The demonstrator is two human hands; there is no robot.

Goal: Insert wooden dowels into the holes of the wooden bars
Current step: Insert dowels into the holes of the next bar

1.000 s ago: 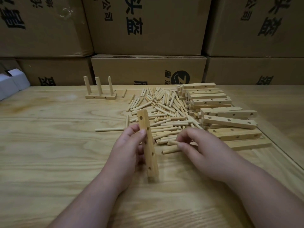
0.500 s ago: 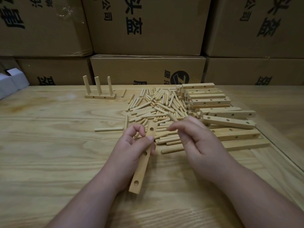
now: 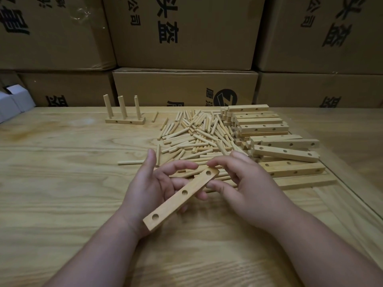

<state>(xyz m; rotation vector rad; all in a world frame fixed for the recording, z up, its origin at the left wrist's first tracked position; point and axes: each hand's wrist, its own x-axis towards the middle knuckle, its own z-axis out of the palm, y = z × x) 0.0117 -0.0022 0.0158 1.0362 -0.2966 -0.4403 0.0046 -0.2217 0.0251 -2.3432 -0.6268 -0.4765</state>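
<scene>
Our left hand (image 3: 154, 189) holds a three-hole wooden bar (image 3: 182, 198) near the bench's (image 3: 62, 183) front edge; our right hand (image 3: 246, 183), fingers curled, touches its far end.

Bar (image 3: 180, 199) in the near middle: pale honey wood, three holes showing as darker brown dots. Dowel pile (image 3: 195, 135) further back: light tan, uniform. Stacked bars (image 3: 269, 139) on the right: same pale wood, small dark holes along the faces. Finished piece (image 3: 125, 120) far left: matching light tan bar and three pegs. Table (image 3: 62, 183): yellowish-blond wood with strong wavy brown grain. Cartons (image 3: 184, 32) at the back: plain brown cardboard, black printed characters, one black round logo. Small boxes (image 3: 14, 101) far left: white.
</scene>
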